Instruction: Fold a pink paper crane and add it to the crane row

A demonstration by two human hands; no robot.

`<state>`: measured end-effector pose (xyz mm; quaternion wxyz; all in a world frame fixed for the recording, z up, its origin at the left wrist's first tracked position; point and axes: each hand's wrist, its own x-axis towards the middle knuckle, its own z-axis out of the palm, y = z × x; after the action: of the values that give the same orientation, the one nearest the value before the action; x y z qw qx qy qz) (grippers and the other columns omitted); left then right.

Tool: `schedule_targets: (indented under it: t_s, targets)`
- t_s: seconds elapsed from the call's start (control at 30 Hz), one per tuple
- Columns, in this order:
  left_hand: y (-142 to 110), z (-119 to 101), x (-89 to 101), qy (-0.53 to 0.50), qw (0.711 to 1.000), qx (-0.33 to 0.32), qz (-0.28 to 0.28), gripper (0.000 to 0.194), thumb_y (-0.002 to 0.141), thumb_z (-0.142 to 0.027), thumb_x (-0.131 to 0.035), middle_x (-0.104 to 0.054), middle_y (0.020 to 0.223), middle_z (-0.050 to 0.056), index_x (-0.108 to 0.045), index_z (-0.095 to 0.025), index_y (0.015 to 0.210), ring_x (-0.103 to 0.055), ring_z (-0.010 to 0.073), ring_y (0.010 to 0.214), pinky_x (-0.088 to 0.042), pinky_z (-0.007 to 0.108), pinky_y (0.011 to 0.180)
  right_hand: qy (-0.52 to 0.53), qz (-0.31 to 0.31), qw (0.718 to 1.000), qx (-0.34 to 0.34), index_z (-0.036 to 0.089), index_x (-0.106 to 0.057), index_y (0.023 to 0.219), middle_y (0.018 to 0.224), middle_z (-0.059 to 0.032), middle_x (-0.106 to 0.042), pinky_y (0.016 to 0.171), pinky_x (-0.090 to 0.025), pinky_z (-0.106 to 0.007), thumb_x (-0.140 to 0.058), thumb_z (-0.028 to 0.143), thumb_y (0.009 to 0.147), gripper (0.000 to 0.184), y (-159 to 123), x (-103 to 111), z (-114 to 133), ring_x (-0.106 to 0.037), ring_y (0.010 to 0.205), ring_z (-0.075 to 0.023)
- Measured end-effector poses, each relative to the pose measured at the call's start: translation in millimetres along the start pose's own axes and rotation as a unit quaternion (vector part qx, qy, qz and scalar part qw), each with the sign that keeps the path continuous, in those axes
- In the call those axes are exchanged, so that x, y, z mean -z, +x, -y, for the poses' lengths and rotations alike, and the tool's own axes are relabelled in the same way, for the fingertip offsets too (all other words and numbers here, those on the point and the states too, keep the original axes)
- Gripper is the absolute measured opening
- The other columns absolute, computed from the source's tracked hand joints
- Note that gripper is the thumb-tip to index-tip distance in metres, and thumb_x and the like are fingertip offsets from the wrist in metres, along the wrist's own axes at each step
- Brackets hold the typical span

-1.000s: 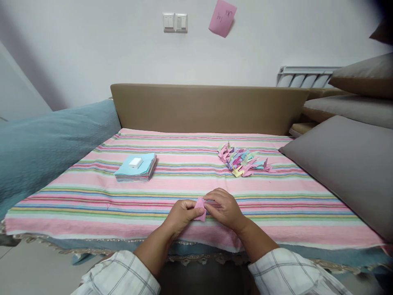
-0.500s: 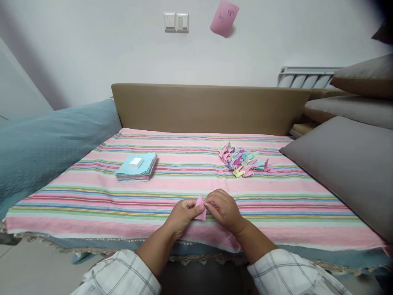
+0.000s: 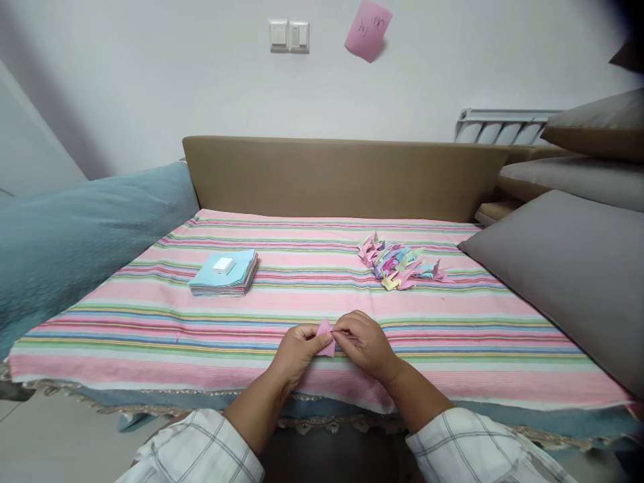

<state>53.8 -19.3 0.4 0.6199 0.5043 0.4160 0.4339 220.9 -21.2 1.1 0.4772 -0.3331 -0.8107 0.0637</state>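
Between my two hands is a small piece of folded pink paper (image 3: 326, 347), held just above the striped cloth. My left hand (image 3: 298, 349) pinches it from the left, thumb on top. At its right edge, my right hand (image 3: 365, 342) is closed with thumb and fingertips pinching the paper. The fingertips cover part of the folds. Beyond my right hand lies a pile of folded paper cranes (image 3: 397, 263) in pink, purple, blue, green and yellow. Farther off to the left is a stack of square paper sheets (image 3: 221, 272), light blue on top, with a small white block (image 3: 223, 266) on it.
The striped cloth (image 3: 151, 322) covers a seat with a brown backrest (image 3: 342, 178). Grey cushions (image 3: 568, 268) are piled on the right, and a blue-covered armrest (image 3: 100, 221) stands on the left. A pink note (image 3: 368, 30) and light switches (image 3: 288, 36) are on the wall.
The pink paper has shifted slightly left and tilted a little between my fingers. Both hands keep their pinch on it; the crane pile and paper stack have not moved.
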Motion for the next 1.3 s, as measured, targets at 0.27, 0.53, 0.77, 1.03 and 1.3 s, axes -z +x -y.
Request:
schedule_targets:
  t_s: [0.27, 0.53, 0.77, 1.03, 1.3]
  targets:
    - [1.6, 3.3, 0.1, -0.043, 0.999, -0.006, -0.016, 0.031, 0.058, -0.041, -0.078, -0.060, 0.062, -0.002, -0.068, -0.013, 0.066, -0.048, 0.0107, 0.061, -0.035, 0.022, 0.062, 0.058, 0.030, 0.997, -0.052, 0.021, -0.061, 0.088, 0.078, -0.0041, -0.065, 0.071, -0.045, -0.031, -0.051, 0.023, 0.086, 0.010, 1.1, 1.0, 1.4, -0.057, 0.075, -0.0161]
    - [2.7, 3.2, -0.2, -0.055, 0.998, -0.011, -0.021, 0.032, 0.056, -0.040, -0.079, -0.062, 0.064, -0.001, -0.068, -0.013, 0.068, -0.050, 0.0113, 0.062, -0.037, 0.023, 0.064, 0.163, 0.017, 0.968, -0.190, 0.019, -0.060, 0.079, 0.075, -0.0028, -0.060, 0.058, -0.042, -0.024, -0.058, 0.030, 0.081, 0.012, -3.8, -5.1, -0.3, -0.051, 0.062, -0.0121]
    - [2.1, 2.4, -0.1, -0.061, 0.998, -0.008, -0.032, 0.030, 0.055, -0.039, -0.080, -0.061, 0.063, -0.001, -0.069, -0.013, 0.068, -0.049, 0.0105, 0.060, -0.037, 0.022, 0.062, 0.290, 0.010, 0.910, -0.297, 0.019, -0.057, 0.081, 0.070, 0.0011, -0.055, 0.055, -0.039, -0.023, -0.062, 0.037, 0.076, 0.019, -3.3, -11.6, 3.4, -0.047, 0.058, -0.0102]
    - [1.5, 1.6, -2.1, -0.077, 0.996, -0.010, -0.050, 0.030, 0.055, -0.038, -0.080, -0.063, 0.064, -0.001, -0.070, -0.014, 0.068, -0.050, 0.0106, 0.061, -0.038, 0.023, 0.063, 0.278, 0.026, 0.906, -0.318, 0.018, -0.059, 0.078, 0.070, 0.0005, -0.056, 0.058, -0.040, -0.024, -0.059, 0.041, 0.078, 0.023, -3.0, -13.6, 2.6, -0.049, 0.062, -0.0117]
    - [1.6, 2.5, -3.0, -0.044, 0.996, -0.020, -0.076, 0.029, 0.056, -0.039, -0.079, -0.063, 0.061, 0.000, -0.071, -0.013, 0.067, -0.051, 0.0120, 0.062, -0.037, 0.023, 0.062, 0.138, 0.042, 0.968, -0.204, 0.019, -0.059, 0.077, 0.073, -0.0011, -0.057, 0.067, -0.041, -0.025, -0.048, 0.032, 0.088, 0.019, -3.5, -9.2, 3.1, -0.053, 0.071, -0.0137]
